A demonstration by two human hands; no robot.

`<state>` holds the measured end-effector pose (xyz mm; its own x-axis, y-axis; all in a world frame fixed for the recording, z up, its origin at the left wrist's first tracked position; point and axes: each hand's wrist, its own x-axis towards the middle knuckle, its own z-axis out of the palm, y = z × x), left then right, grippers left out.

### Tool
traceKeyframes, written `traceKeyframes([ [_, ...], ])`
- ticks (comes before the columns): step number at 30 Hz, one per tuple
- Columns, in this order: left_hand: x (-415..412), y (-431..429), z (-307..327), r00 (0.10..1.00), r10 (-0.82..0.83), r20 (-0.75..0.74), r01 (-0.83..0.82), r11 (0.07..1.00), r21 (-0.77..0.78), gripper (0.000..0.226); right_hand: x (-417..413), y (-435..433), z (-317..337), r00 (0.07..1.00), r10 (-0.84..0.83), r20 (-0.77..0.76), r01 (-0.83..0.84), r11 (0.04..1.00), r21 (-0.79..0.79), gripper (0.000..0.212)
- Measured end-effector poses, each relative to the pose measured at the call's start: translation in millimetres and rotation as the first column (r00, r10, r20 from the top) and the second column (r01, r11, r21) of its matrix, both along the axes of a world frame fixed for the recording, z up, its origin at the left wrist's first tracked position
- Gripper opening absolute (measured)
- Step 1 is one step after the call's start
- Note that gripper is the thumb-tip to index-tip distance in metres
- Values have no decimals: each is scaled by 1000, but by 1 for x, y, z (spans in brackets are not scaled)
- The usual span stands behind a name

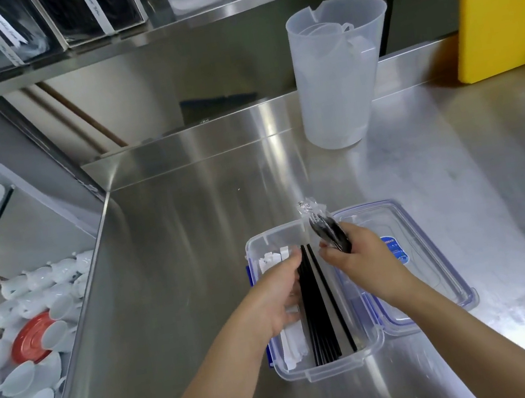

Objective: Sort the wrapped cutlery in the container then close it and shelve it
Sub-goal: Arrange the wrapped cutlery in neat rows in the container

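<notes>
Brushed stainless steel counter (192, 244) underneath everything, with a steel wall shelf (127, 51) above the back edge, loaded with bins. Tall translucent plastic measuring jug (335, 84) standing well apart, toward the back. Near the front edge, clear rectangular plastic container with blue clips (332, 368), open, long side running away from the body. Just beside it on the right, clear flat lid with a blue label (432, 240), lying flat on the steel.

Left hand (279, 294) reaching into the container's left half, fingers curled down over the white paper-wrapped pieces (292, 342) and holding them toward the left wall. Right hand (363, 258) raised over the container's right rim, fingers and thumb clamped round the handle end of a bundle of black plastic cutlery in clear crinkled film (330, 234), with the head end and loose film tail pointing up and away. Long thin black sticks (318, 310) lying lengthwise down the middle of the container, with a mostly bare strip to their right.

Probably very light and fairly stiff inside, but slippery in the film, with the loose tail no use as a hold. Best gripped round the handles, then laid lengthwise into the bare strip. Sorting unfinished; lid not yet on, shelving not yet begun.
</notes>
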<state>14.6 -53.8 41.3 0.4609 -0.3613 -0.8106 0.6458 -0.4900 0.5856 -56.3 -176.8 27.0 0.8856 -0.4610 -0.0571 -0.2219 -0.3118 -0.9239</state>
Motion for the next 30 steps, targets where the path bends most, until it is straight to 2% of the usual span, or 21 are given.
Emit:
traceKeyframes([
  [4,-3,-8,-9,1000,13,21,-13,1000,-6,37,2,2,-2,1000,11,0,-11,1000,-3,17],
  [9,-8,-16,-19,999,-23,45,23,1000,-1,40,-1,0,-4,1000,-24,-1,24,999,22,27],
  [12,-10,-21,-19,997,-21,74,22,1000,-12,42,-4,0,-4,997,-72,6,71,992,103,18],
  [15,-9,-24,-20,998,-41,56,41,999,-5,43,-4,-1,-2,993,-113,29,105,975,195,20],
  [23,-2,-23,-23,1000,-23,20,23,1000,-12,31,-5,-1,-1,991,-131,19,124,968,216,24],
  [27,1,-20,-22,1000,15,6,-15,999,-33,40,-4,-1,-2,989,-145,14,138,965,222,20],
  [30,5,-18,-16,999,39,28,-37,996,-81,26,-4,-1,0,989,-144,25,130,945,299,11],
])
